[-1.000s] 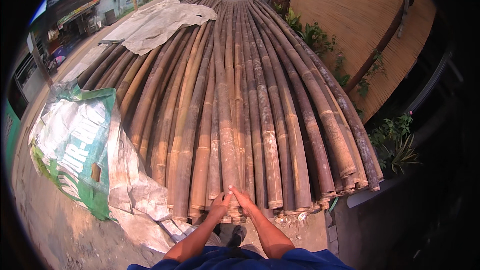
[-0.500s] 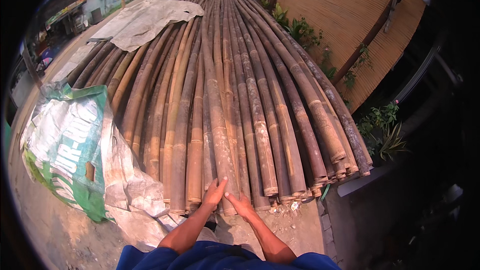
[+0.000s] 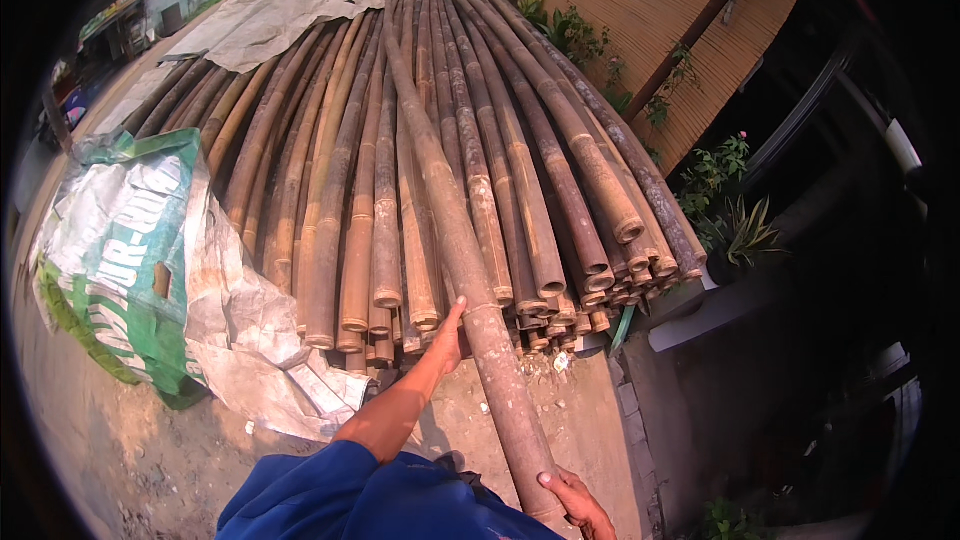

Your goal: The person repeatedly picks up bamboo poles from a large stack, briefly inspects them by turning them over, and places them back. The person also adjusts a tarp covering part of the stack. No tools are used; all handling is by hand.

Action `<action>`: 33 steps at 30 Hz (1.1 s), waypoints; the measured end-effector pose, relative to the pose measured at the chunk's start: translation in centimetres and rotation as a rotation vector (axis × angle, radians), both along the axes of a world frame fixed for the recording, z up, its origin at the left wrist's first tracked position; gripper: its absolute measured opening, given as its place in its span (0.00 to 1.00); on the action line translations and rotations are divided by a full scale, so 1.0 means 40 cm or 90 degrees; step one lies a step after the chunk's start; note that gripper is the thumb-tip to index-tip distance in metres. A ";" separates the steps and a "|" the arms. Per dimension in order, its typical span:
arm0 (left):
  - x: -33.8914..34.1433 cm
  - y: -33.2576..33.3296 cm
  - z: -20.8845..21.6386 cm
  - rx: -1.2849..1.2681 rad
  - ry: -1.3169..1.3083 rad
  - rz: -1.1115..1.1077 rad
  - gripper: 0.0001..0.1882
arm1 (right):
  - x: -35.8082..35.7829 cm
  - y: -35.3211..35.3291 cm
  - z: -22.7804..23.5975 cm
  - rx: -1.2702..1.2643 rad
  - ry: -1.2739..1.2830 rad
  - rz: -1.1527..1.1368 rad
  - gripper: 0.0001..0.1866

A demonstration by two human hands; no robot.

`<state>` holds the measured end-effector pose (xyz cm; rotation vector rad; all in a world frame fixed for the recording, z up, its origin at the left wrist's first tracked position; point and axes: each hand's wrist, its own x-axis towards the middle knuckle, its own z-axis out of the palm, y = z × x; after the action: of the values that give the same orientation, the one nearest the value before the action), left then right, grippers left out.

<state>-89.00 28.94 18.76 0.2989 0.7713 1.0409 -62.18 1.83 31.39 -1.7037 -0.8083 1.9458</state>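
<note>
Bamboo pole (image 3: 508,395): one, held by two hands (image 3: 446,342) (image 3: 582,506).

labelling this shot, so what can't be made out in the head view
All in the head view:
Left hand: fingers mostly hidden by the bamboo pole.
Right hand: wrist cut off by the lower edge.
Poles under the pale sheet: covered by it.
Far right area: details lost in shadow.

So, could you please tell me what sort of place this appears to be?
Probably an open-air bamboo storage yard: there's a big pile of bamboo poles, a pale sheet covering part of it, and gritty ground.
</note>
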 end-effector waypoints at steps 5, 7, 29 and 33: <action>0.131 -0.073 0.016 -0.042 -0.211 -0.051 0.52 | 0.135 -0.218 0.011 -0.070 -0.090 0.001 0.45; 0.189 -0.140 0.003 -0.055 -0.134 0.003 0.46 | 0.173 -0.283 0.012 -0.074 -0.166 0.035 0.47; 0.171 -0.340 -0.262 -0.187 0.103 -0.045 0.48 | 0.040 -0.286 -0.363 -0.009 -0.343 0.064 0.53; 0.194 -0.279 -0.249 -0.201 0.042 -0.053 0.53 | 0.045 -0.282 -0.362 -0.010 -0.489 0.113 0.56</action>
<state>-81.24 17.79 8.80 0.0935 0.9614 0.8194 -60.38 -9.47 16.92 -2.4951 -1.2293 1.3563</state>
